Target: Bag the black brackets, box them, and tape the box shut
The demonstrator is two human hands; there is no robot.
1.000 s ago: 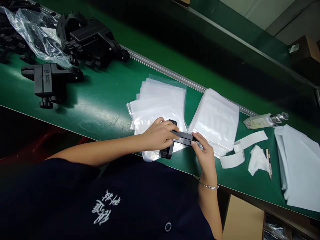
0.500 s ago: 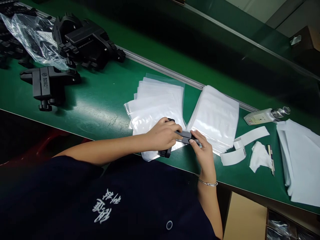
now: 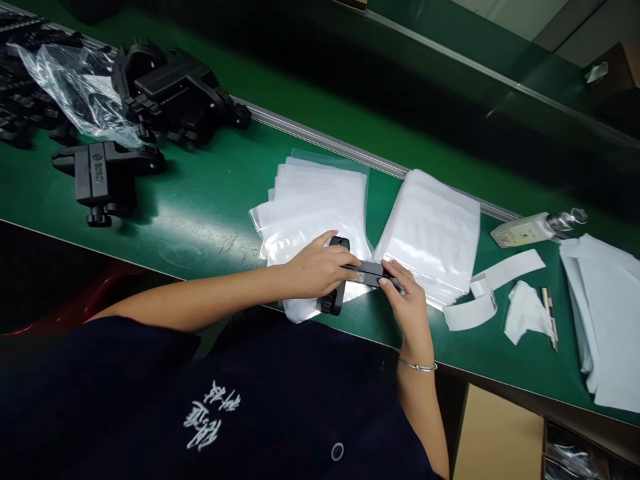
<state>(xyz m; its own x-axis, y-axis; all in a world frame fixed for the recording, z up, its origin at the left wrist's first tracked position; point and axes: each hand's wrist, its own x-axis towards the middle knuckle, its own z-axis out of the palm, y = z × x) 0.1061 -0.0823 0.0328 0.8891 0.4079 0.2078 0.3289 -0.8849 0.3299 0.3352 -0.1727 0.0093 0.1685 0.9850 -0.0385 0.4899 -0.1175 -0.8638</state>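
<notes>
Black part [image 3: 369, 272] lies near the counter's [image 3: 210, 200] front edge, on a fanned pile of clear bags [image 3: 310, 200]. The left hand [image 3: 315, 270] curls closed over its left end, and the right hand [image 3: 407, 307] pinches its right end between thumb and fingertips. Other black housings [image 3: 175, 87] lie toward the far left corner.

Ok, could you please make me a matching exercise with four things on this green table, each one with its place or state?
Things:
1. slim black part
2. small bottle
3. crumpled white cloth
4. heap of black parts

Places or states:
A. lies on its side beyond the white paper strip
B. far left, beside a crumpled clear bag
C. held by the left hand and right hand
D. next to a thin pen

Pairs: 1-C, 2-A, 3-D, 4-B.
</notes>
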